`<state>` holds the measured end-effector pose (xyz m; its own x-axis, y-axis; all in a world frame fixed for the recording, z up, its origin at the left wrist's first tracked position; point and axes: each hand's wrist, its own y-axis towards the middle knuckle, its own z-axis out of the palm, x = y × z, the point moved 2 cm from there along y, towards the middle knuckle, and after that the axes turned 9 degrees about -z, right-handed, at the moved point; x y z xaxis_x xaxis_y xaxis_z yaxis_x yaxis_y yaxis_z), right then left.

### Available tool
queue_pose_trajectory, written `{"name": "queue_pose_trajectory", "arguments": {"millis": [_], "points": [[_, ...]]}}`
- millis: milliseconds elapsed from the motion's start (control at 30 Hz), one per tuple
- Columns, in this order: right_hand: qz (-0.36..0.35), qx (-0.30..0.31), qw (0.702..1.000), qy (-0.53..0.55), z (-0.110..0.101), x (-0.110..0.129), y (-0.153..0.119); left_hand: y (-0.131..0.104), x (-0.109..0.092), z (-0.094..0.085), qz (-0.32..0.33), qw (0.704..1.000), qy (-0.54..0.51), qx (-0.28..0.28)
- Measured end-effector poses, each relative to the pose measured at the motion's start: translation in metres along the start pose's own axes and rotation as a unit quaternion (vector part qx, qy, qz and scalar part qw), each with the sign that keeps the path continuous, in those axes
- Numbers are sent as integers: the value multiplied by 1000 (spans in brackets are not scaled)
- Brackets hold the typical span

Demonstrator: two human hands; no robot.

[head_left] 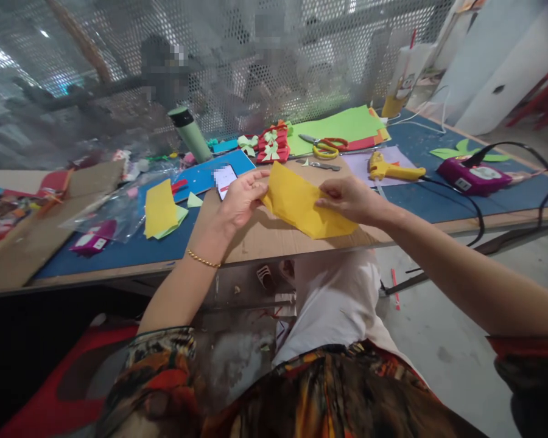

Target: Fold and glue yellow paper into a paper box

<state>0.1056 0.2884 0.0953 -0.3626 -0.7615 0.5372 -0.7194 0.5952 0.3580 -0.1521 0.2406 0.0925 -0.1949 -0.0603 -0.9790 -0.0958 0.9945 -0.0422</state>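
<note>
Yellow sheet (304, 207) held over cardboard (262, 237) on desk (119, 254): left hand's (242, 199) fingers pinch one corner, right hand's (351, 198) fingers its upper edge. Sheet creased; judged unfinished. Beyond: scissors (327, 147), not in use; near them, red pieces (281, 139) with pale bows (271, 152), apparently completed.

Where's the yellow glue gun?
In the head view, the yellow glue gun lies on the pale purple sheet, right of centre, between the right hand and the purple box.

Yellow paper (308, 207), brown cardboard (251, 240), blue tabletop (128, 258)
Yellow glue gun (393, 168), purple box (472, 175), pale green bottle (194, 140); dark shirt (333, 395) blotched with orange, red and olive.
</note>
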Motion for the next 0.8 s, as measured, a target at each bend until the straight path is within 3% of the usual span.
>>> {"name": "queue_pose_trajectory", "arguments": {"millis": [100,200,300,367,400,467,600,667,800], "points": [[31,42,995,-82,2,-13,10,-5,10,-8,-50,997,50,-15],[26,69,982,-174,11,-16,15,-17,16,-10,-23,968,243,-56],[-38,34,965,-258,14,-6,8,-34,9,-4,63,875,476,-57],[-93,26,958,-272,10,4,-2,-41,-2,2,106,815,567,-61],[-121,47,958,-256,7,8,-8,-42,-10,5,131,801,581,-63],[-161,112,958,-208,2,14,-19,-37,-23,15,188,802,566,-10],[-186,177,948,-188,-7,13,-35,-13,-29,36,211,806,511,212],[-188,168,946,-203,-8,13,-44,-5,-25,40,191,811,495,246],[-176,122,951,-224,-9,17,-64,-6,-14,35,121,854,451,229]]}}
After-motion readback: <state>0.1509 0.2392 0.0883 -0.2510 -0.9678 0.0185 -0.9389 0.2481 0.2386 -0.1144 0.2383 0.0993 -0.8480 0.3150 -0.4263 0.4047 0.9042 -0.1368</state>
